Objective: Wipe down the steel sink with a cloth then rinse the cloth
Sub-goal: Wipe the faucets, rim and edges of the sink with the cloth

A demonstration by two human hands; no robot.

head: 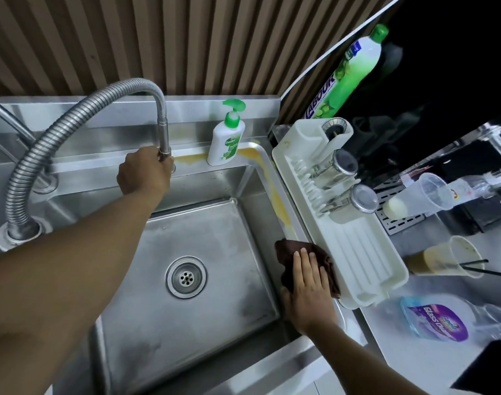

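Note:
The steel sink fills the middle of the view, with a round drain in its floor. A yellow-brown stain runs along its back ledge and right rim. My right hand presses flat, fingers straight, on a dark brown cloth lying on the right rim just below the stain. My left hand reaches to the back and grips the lower end of the flexible metal faucet. No water is running.
A white soap pump bottle stands on the back ledge. A white drying rack with steel jars borders the right rim. Beyond it are plastic cups, a glass-cleaner bottle and a green detergent bottle.

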